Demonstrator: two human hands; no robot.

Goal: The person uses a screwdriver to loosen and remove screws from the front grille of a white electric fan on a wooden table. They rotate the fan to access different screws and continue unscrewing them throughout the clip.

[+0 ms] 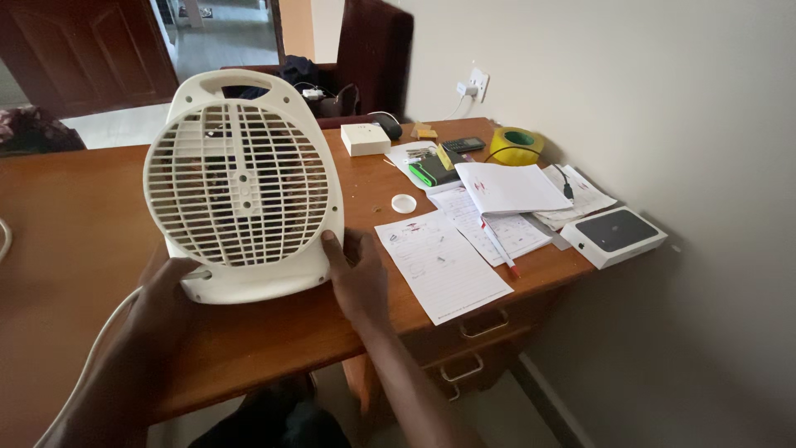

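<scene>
A white round fan heater with a slatted front grille and a top handle stands upright on the brown wooden desk. My left hand grips its lower left base, where a white power cord leaves it. Against the heater's lower right side rests my right hand, fingers pressed to the casing. Both hands steady the heater between them.
Right of the heater lie loose printed papers, a red and white pen, a white bottle cap, a green device, a small white box, yellow tape and a white box with a black top. Drawers with handles sit under the desk's right end.
</scene>
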